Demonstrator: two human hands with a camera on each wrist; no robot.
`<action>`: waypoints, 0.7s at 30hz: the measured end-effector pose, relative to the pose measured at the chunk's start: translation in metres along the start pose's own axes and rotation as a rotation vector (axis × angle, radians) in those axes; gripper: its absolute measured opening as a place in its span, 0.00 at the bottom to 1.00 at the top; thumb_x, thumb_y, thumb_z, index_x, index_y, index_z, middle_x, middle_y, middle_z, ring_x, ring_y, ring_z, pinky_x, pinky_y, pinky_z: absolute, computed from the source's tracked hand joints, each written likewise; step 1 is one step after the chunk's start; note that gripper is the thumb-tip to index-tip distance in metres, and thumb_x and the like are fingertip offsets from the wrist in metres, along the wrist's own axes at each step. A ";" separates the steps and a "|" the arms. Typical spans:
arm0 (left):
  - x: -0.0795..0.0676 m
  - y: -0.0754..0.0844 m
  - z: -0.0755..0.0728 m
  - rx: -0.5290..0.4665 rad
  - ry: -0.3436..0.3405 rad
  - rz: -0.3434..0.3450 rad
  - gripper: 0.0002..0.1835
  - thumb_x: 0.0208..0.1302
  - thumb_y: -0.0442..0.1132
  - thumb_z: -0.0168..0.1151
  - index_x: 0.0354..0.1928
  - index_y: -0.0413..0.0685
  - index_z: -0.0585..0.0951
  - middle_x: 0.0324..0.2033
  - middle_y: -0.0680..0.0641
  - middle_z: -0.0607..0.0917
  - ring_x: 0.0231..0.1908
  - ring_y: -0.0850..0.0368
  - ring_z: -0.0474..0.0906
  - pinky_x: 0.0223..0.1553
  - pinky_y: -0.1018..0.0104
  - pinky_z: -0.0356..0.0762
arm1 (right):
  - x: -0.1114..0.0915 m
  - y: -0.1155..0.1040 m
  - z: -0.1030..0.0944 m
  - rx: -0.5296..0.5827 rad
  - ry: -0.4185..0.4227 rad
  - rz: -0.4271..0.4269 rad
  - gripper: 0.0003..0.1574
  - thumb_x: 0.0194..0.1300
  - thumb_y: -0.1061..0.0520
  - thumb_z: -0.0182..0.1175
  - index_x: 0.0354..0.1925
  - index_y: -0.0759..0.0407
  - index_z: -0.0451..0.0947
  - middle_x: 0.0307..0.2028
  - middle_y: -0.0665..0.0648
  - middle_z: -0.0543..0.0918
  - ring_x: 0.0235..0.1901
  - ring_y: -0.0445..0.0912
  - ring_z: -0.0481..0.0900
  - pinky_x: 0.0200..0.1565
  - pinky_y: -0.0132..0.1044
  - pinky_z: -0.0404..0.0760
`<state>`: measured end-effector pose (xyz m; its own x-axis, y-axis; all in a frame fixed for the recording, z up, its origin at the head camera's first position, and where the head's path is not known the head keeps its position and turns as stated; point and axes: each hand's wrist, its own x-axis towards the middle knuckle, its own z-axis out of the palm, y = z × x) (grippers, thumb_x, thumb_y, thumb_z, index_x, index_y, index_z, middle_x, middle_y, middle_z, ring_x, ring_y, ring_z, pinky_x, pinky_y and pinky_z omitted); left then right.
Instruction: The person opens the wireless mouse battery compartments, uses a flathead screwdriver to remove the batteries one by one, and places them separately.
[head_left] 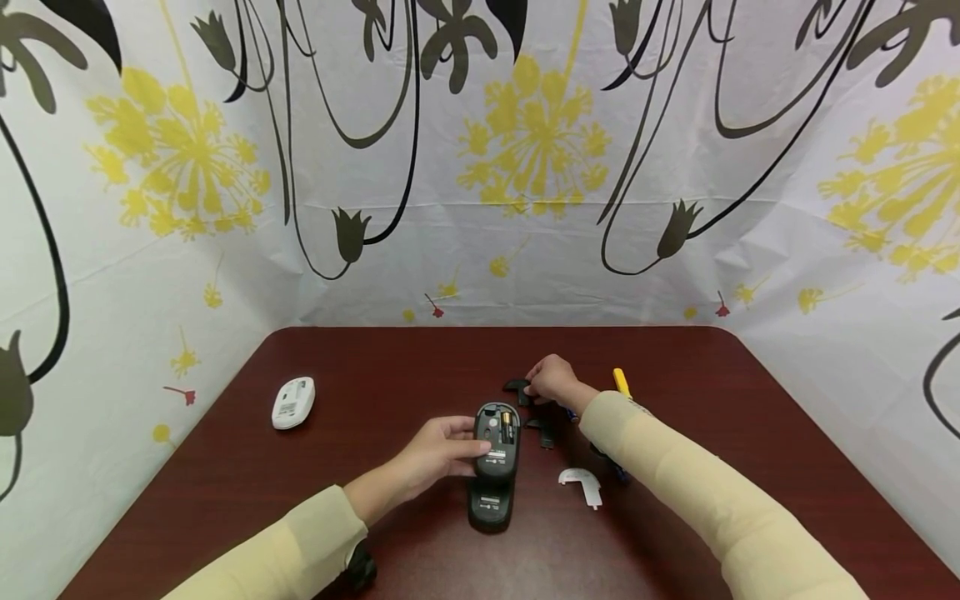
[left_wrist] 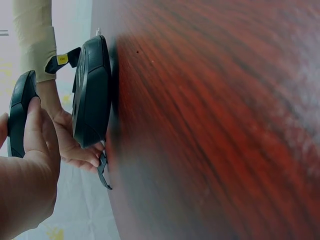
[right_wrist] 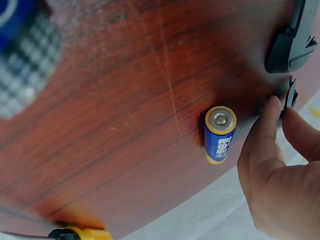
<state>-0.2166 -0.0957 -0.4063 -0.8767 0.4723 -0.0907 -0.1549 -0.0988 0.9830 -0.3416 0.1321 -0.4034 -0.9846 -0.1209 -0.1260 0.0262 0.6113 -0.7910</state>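
My left hand grips a black computer mouse, turned with its underside up. Its battery bay is uncovered, and a battery with a gold-coloured end shows inside. Below it a second black mouse lies upside down on the table. Farther back, my right hand pinches a black battery cover at the tabletop; thumb and finger meet on its thin edge in the right wrist view. Another black cover lies nearer, beside the held mouse.
A white mouse lies at the left, and a white cover piece right of centre. A blue battery stands near my right hand. Something yellow sits behind the right sleeve. A black object is partly hidden by the left sleeve.
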 end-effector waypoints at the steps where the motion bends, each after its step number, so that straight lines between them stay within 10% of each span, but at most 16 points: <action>1: 0.000 0.000 0.000 0.001 0.000 0.002 0.27 0.64 0.31 0.63 0.62 0.25 0.68 0.49 0.35 0.81 0.43 0.48 0.83 0.45 0.54 0.82 | 0.000 0.000 0.000 -0.006 0.000 -0.001 0.10 0.61 0.71 0.63 0.43 0.73 0.81 0.51 0.69 0.78 0.42 0.57 0.81 0.35 0.41 0.85; 21: 0.001 -0.001 0.000 -0.007 0.002 0.002 0.27 0.64 0.31 0.63 0.62 0.25 0.68 0.46 0.37 0.82 0.41 0.50 0.83 0.45 0.54 0.82 | 0.003 0.004 0.002 -0.055 0.014 0.002 0.03 0.62 0.69 0.64 0.36 0.69 0.81 0.47 0.65 0.80 0.41 0.56 0.81 0.32 0.40 0.85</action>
<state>-0.2176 -0.0952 -0.4077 -0.8778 0.4706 -0.0892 -0.1565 -0.1058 0.9820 -0.3441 0.1327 -0.4081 -0.9869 -0.1089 -0.1191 0.0193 0.6533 -0.7569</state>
